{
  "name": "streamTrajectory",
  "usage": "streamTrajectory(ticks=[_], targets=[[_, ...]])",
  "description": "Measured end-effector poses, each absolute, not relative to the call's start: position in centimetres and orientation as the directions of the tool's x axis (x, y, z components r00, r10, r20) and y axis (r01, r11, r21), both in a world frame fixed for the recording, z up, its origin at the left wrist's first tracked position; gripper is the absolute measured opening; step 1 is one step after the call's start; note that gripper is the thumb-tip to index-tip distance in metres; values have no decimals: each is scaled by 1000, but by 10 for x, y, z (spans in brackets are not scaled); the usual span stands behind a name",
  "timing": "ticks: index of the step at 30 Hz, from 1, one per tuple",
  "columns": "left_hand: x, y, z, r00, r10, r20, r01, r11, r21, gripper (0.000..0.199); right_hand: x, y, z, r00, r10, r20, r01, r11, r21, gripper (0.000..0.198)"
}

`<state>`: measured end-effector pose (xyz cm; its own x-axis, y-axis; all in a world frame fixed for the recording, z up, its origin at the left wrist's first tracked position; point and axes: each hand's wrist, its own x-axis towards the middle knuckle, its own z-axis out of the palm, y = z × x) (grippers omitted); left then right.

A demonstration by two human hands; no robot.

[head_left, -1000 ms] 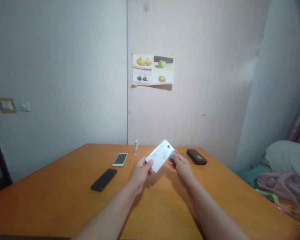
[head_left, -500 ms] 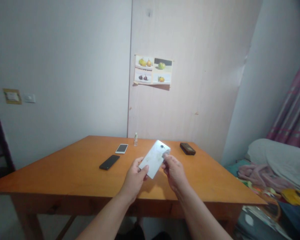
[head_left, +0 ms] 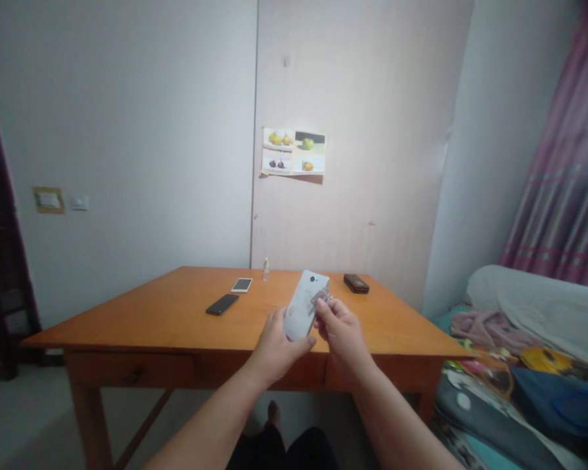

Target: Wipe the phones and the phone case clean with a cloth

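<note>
A white smartphone [head_left: 300, 303] is held tilted above the table's front part, its back and camera lens toward me. My left hand [head_left: 280, 346] is closed around its lower end, the thumb lying across the bottom edge. At the upper right side of the phone, my right hand [head_left: 340, 326] is closed, with thumb and fingers pinching a small thin greyish piece [head_left: 319, 297] against the phone's back. What that piece is, and whether it is attached to the phone, I cannot tell.
On the wooden table [head_left: 176, 326] lie a black phone [head_left: 222, 304] and a white-framed phone [head_left: 242, 285]. Behind them stands a small clear bottle [head_left: 265, 269]. A dark brown wallet-like item [head_left: 356, 283] lies at the back right. Bedding [head_left: 490, 329] is piled to the right.
The phone has turned more upright in my left hand, whose thumb now lies along its bottom edge. The greyish piece shows more clearly under my right thumb. My view has shifted back.
</note>
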<state>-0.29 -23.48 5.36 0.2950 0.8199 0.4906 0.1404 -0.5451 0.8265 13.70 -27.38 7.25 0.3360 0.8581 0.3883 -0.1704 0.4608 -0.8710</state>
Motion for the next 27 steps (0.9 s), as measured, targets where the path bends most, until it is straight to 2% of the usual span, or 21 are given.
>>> streamTrajectory(ticks=[3, 7, 14, 21, 27], targets=[[-5, -249, 67, 418, 828, 372, -36, -395, 918, 53, 131, -295, 68, 246, 855, 458, -92, 490, -867, 35], [-9, -262, 74, 537, 797, 278, -109, -261, 959, 50, 134, -311, 74, 216, 837, 503, 12, 513, -858, 35], [-8, -262, 63, 590, 760, 274, -90, -275, 957, 55, 164, -304, 109, 337, 796, 503, -7, 537, -844, 42], [-8, -263, 63, 602, 755, 260, -151, -212, 966, 53, 138, -317, 67, 160, 871, 464, -16, 472, -882, 40], [-20, -258, 46, 640, 727, 247, -111, -231, 967, 63, 159, -303, 97, 299, 859, 415, -100, 461, -882, 44]])
